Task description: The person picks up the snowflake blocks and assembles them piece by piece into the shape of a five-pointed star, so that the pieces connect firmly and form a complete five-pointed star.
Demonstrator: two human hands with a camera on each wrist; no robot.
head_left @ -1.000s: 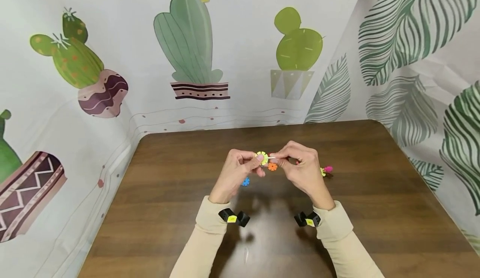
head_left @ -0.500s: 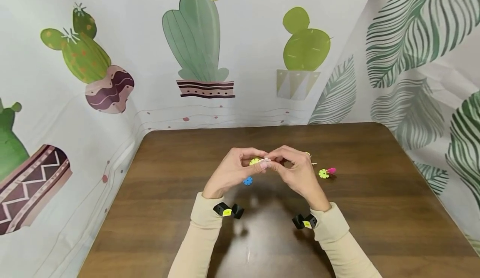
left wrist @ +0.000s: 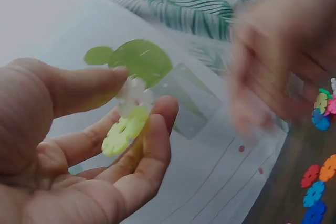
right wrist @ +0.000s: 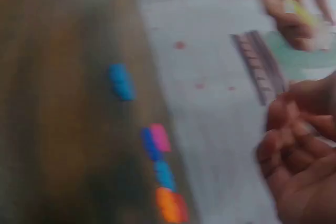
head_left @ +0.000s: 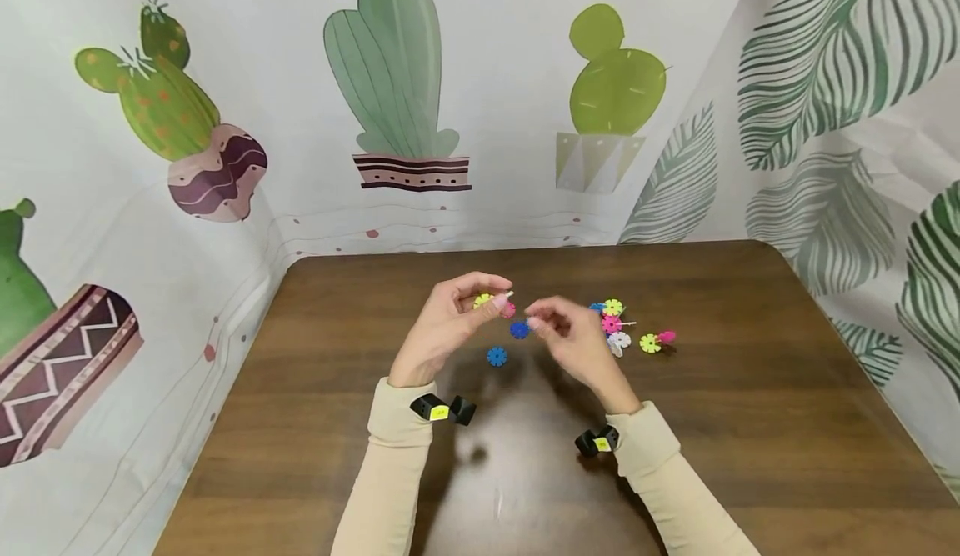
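Note:
My left hand (head_left: 450, 318) is raised over the table, pinching a white notched disc (left wrist: 135, 97) between thumb and fingers. A yellow notched disc (left wrist: 124, 132) is joined to the white one and lies against the fingers. To the right of it, my right hand (head_left: 576, 343) hangs apart with loosely curled fingers. Nothing shows between those fingers in the right wrist view, which is blurred. Below and between the hands lie a dark blue disc (head_left: 520, 329), a pink disc (head_left: 508, 310) and a lighter blue disc (head_left: 497, 357).
Past the right hand, a small cluster holds another yellow disc (head_left: 613, 308), a bright pink disc (head_left: 612, 324) and a second white disc (head_left: 619, 340). Farther right lies a yellow disc (head_left: 650, 343) with a pink piece (head_left: 667, 337). The wooden table (head_left: 300, 423) meets a printed cloth behind.
Both hands met at the discs half a second ago. The right hand has since drawn away to the right and let go; the left hand keeps the joined discs and has moved slightly left.

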